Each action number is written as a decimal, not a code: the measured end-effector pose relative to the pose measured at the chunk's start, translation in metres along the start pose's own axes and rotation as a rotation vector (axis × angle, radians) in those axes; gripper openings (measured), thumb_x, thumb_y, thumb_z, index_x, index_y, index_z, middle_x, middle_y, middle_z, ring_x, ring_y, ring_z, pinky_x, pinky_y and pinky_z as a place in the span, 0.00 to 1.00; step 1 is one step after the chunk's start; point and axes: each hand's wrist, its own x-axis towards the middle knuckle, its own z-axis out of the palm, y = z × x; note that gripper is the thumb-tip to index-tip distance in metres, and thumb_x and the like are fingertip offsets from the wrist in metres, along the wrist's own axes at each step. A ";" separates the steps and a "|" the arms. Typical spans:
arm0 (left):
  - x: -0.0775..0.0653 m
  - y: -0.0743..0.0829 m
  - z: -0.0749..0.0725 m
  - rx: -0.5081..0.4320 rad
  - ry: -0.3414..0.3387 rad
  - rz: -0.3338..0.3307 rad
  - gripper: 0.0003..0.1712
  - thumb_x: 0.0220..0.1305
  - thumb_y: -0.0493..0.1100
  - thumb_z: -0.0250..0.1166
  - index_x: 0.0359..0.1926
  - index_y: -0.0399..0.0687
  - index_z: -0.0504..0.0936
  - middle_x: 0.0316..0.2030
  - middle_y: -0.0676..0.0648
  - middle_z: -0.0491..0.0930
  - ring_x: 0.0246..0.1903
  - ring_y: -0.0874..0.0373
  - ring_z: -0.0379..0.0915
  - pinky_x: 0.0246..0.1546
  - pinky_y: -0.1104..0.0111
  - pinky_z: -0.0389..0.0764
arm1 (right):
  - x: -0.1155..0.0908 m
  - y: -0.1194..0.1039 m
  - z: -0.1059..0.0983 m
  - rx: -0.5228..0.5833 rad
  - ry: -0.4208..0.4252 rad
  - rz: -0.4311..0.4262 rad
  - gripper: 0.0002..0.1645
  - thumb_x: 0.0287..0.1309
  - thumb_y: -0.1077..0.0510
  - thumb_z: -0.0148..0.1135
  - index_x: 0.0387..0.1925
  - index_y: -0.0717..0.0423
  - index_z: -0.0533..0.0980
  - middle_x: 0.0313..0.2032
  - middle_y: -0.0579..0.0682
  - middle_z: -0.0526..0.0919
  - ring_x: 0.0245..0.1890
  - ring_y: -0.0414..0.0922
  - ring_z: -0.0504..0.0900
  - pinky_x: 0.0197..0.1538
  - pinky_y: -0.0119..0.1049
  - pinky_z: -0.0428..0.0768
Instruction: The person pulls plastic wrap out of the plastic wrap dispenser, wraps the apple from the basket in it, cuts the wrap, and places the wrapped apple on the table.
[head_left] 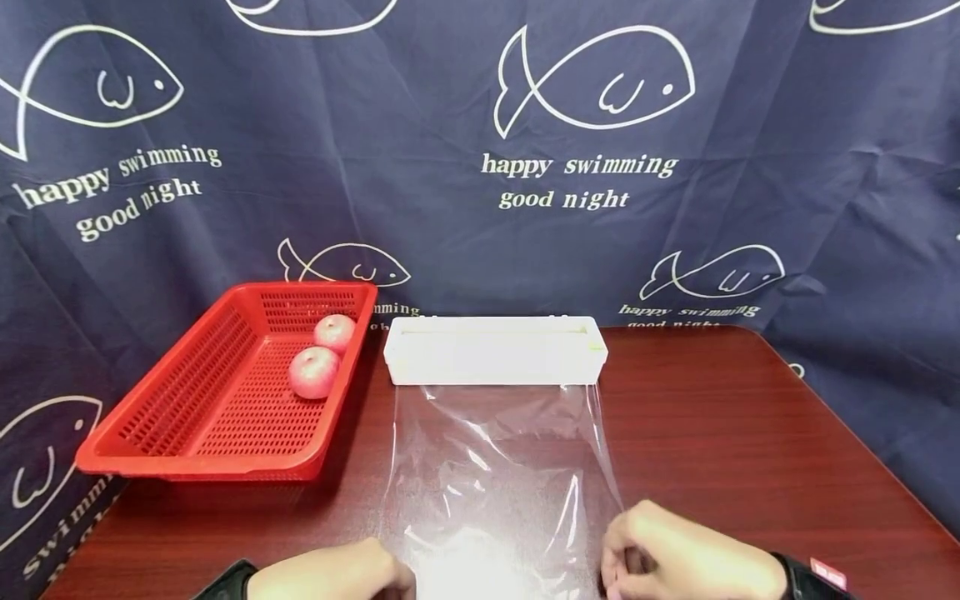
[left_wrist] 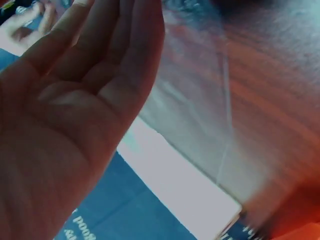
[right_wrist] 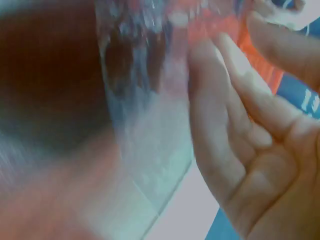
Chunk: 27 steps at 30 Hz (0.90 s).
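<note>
A sheet of clear plastic wrap (head_left: 495, 475) stretches from a white wrap dispenser box (head_left: 495, 354) toward me over the table. My left hand (head_left: 337, 573) is at the sheet's near left side and grips the wrap; its fingertips are out of sight in the head view. In the left wrist view, the wrap (left_wrist: 192, 100) runs beside the left fingers. At the near right side my right hand (head_left: 675, 554) holds the wrap with bent fingers. The right wrist view shows wrap (right_wrist: 150, 110) bunched near those fingertips.
A red plastic basket (head_left: 202, 467) stands on the left with two apples, one nearer (head_left: 313, 372) and one farther (head_left: 334, 332). The dark wooden table (head_left: 720, 425) extends to the right. Behind it hangs a blue curtain (head_left: 442, 183) with fish drawings.
</note>
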 end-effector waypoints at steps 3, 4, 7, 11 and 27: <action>-0.003 0.008 -0.021 -0.120 -0.074 -0.056 0.02 0.53 0.45 0.67 0.29 0.60 0.83 0.20 0.66 0.80 0.21 0.85 0.64 0.22 0.88 0.68 | 0.012 0.010 -0.018 -0.160 0.186 -0.079 0.08 0.49 0.59 0.70 0.27 0.42 0.79 0.24 0.33 0.82 0.26 0.20 0.72 0.29 0.15 0.73; -0.003 0.010 -0.029 -0.135 -0.076 -0.056 0.03 0.54 0.45 0.67 0.31 0.61 0.83 0.22 0.68 0.79 0.22 0.84 0.66 0.24 0.87 0.70 | 0.017 0.014 -0.026 -0.208 0.246 -0.069 0.07 0.48 0.59 0.71 0.28 0.44 0.80 0.26 0.34 0.83 0.27 0.22 0.75 0.31 0.18 0.75; -0.003 0.012 -0.052 -0.077 -0.016 0.010 0.06 0.54 0.46 0.68 0.35 0.61 0.81 0.28 0.67 0.79 0.29 0.78 0.72 0.32 0.84 0.73 | 0.032 0.028 -0.053 -0.319 0.422 0.063 0.09 0.45 0.57 0.74 0.30 0.46 0.82 0.28 0.36 0.85 0.30 0.29 0.80 0.35 0.27 0.78; 0.001 0.009 -0.084 0.056 0.146 0.098 0.10 0.52 0.42 0.67 0.38 0.57 0.81 0.34 0.62 0.81 0.37 0.72 0.75 0.40 0.78 0.77 | 0.054 0.052 -0.084 -0.386 0.619 0.270 0.13 0.43 0.55 0.75 0.34 0.52 0.84 0.29 0.45 0.87 0.32 0.42 0.84 0.38 0.34 0.78; -0.022 -0.103 -0.214 -0.176 0.394 -0.304 0.13 0.58 0.36 0.66 0.46 0.40 0.81 0.38 0.58 0.85 0.40 0.72 0.81 0.43 0.82 0.78 | 0.093 0.142 -0.109 -0.159 0.716 0.438 0.28 0.45 0.55 0.74 0.49 0.64 0.79 0.44 0.62 0.86 0.44 0.57 0.86 0.40 0.17 0.77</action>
